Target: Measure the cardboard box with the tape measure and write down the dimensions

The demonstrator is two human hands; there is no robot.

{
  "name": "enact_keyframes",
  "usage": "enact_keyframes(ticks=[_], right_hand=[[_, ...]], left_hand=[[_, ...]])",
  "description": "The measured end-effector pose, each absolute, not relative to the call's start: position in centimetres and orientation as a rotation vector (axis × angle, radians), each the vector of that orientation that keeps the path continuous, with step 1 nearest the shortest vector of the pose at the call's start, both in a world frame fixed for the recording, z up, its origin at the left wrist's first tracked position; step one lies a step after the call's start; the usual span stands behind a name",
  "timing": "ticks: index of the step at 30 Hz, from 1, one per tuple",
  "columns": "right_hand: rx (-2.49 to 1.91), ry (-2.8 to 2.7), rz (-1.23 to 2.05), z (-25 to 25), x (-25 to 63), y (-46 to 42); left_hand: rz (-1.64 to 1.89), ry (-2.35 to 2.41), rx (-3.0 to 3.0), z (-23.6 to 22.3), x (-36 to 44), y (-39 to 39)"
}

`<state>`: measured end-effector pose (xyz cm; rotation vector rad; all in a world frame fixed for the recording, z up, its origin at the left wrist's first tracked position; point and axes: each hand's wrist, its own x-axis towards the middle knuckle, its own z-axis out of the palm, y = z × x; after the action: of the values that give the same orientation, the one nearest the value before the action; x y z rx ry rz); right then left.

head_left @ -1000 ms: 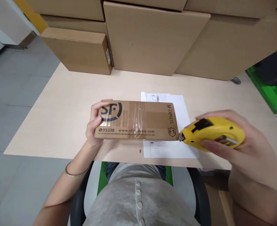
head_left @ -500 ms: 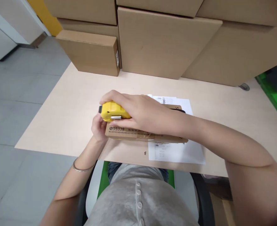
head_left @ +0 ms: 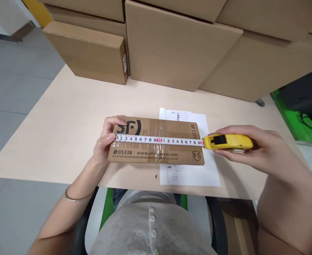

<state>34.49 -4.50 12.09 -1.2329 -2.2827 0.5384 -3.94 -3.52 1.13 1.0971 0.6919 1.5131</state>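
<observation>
A small brown cardboard box (head_left: 145,153) with black print and clear tape sits above the near part of the table. My left hand (head_left: 104,141) grips its left end, the thumb pressing the tip of the measuring blade (head_left: 169,141) against the top. The white blade lies straight along the length of the box, its numbers facing up. Beyond the right end, my right hand (head_left: 251,152) is closed around the yellow tape measure (head_left: 232,141), whose mouth is close to the box edge. Printed white paper (head_left: 210,170) is partly hidden under the box.
Large cardboard boxes (head_left: 172,49) are stacked along the back of the table (head_left: 65,141). A smaller carton (head_left: 87,53) stands at the back left. Dark items on a green surface (head_left: 286,117) are at the right. A chair armrest (head_left: 217,226) is below the table edge.
My right hand has moved right with the tape measure, drawing the blade out across the box. My left hand stays at the left end, now with its thumb on the blade tip. The view has shifted slightly.
</observation>
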Motion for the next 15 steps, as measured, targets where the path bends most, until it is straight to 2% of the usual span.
enact_keyframes(ticks=[7,11,15], right_hand=[[-1.272,-2.242,0.632,11.7,34.5,-4.2],[-1.385,-2.352,0.604,13.9,33.9,-4.2],[-1.301,-2.471,0.595,16.1,30.5,-3.7]], left_hand=[[1.534,0.694,1.069,1.8,-3.5,-3.4],[1.55,0.666,1.056,1.8,-3.5,-3.5],[1.519,0.679,1.051,1.8,-3.7,-3.7]])
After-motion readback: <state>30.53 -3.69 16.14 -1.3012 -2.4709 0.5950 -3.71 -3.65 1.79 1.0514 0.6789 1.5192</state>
